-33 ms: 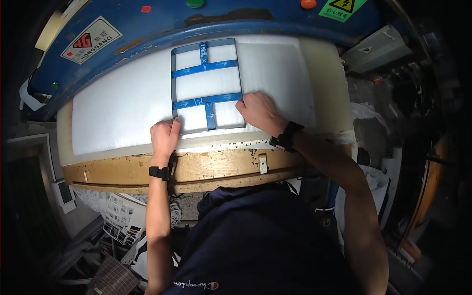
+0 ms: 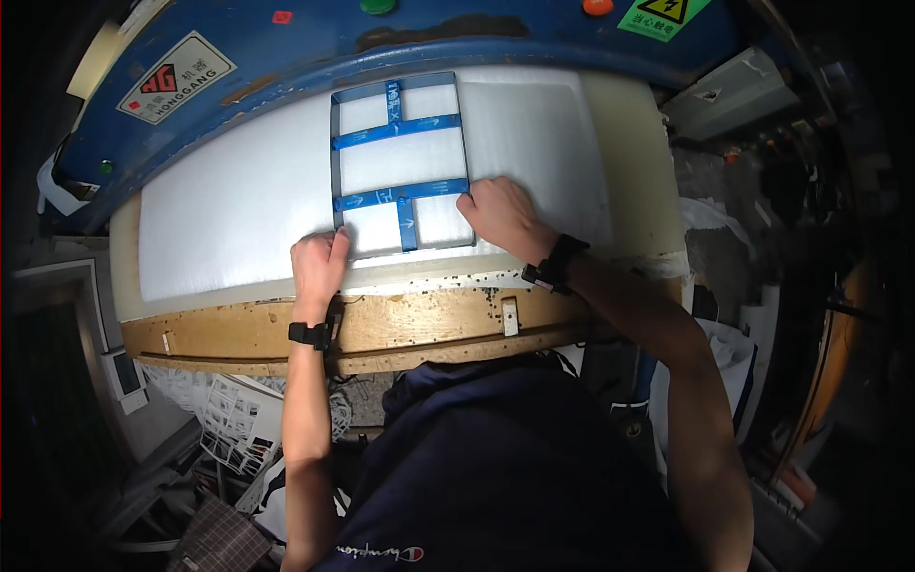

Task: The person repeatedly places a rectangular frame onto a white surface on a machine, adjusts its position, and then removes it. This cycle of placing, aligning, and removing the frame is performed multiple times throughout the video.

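Observation:
A rectangular dark-edged frame (image 2: 400, 191) with blue crossbars, marked with white writing, lies on a white foam sheet (image 2: 229, 219). My left hand (image 2: 317, 267) is closed on the frame's lower left corner, thumb against its side. My right hand (image 2: 500, 214) is closed on the frame's right side, near the end of the lower crossbar. Both wrists wear black straps.
A blue machine body (image 2: 286, 52) with stickers and round buttons runs behind the pale board. A wooden ledge (image 2: 410, 322) borders the near edge, with dark specks on it. Clutter and white bags (image 2: 696, 381) surround the bench below.

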`<state>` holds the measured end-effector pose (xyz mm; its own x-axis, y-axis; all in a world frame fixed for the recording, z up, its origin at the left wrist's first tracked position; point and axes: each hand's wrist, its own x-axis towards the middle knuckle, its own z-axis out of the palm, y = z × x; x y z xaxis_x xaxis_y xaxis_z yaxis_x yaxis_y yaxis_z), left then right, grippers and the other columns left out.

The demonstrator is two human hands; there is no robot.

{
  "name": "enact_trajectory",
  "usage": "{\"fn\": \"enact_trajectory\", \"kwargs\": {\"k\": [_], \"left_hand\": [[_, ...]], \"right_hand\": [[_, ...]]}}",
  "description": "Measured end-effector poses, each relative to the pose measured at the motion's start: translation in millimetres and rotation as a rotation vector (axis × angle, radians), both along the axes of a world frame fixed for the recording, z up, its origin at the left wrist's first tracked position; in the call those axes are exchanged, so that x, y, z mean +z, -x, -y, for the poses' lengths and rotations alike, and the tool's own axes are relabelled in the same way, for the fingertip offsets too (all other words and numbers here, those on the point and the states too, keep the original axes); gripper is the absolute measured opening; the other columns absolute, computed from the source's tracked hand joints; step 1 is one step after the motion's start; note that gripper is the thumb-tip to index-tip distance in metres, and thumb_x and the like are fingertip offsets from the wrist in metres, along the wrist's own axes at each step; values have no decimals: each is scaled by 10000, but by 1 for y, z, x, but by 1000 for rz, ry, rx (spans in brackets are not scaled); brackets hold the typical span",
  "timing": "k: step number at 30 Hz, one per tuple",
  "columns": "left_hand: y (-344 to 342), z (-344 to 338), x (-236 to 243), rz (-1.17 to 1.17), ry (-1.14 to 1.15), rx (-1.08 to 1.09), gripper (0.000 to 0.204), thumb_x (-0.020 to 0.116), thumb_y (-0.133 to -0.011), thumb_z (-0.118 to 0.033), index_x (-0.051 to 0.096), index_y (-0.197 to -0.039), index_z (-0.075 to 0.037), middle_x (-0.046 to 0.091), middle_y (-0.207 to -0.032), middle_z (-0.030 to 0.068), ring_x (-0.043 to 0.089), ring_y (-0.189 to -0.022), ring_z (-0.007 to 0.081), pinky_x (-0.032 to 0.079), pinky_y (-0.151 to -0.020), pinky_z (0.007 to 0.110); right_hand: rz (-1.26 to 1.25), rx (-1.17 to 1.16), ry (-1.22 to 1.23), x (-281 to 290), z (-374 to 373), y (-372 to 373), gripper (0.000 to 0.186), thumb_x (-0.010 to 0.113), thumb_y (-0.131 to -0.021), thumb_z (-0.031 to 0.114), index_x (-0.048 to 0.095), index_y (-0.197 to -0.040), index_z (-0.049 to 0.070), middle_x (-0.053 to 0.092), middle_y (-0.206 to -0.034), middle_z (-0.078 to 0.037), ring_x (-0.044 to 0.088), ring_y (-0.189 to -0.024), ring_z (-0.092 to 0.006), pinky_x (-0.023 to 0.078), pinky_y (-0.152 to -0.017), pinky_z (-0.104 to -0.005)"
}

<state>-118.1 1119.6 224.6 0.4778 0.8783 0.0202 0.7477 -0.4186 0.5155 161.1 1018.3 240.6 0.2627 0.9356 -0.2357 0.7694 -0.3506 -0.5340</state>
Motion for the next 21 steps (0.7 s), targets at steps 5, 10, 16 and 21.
{"fn": "enact_trajectory", "kwargs": {"k": [5,10,16,21], "left_hand": [[0,-4,-5,3,-104,-64,461,581,-932,-259,594,-586,46,584,-614,253,577,-642,453,478,-698,493],[-3,-1,-1,-2,-79,-50,462,582,-931,-250,590,-577,46,589,-608,249,563,-636,451,471,-763,490],[-1,-2,-1,-34,-50,-22,483,585,-945,-297,586,-613,53,568,-616,255,562,-624,440,446,-649,494],[1,11,37,-100,238,2,447,547,-983,-364,658,-829,41,604,-711,269,620,-719,444,480,-665,467]], "right_hand": [[-2,2,-27,-7,1,0,384,532,-898,268,681,-745,-50,654,-749,-266,653,-721,-442,523,-747,-518],[6,-9,-25,-6,1,1,379,539,-896,270,685,-746,-47,657,-748,-260,658,-723,-431,525,-747,-513],[5,11,-3,1,-1,-3,392,563,-906,307,683,-741,-28,660,-728,-235,654,-703,-427,520,-726,-507],[-64,127,-11,13,38,-14,437,624,-919,362,643,-721,-28,622,-673,-206,607,-643,-395,476,-640,-474]]}}
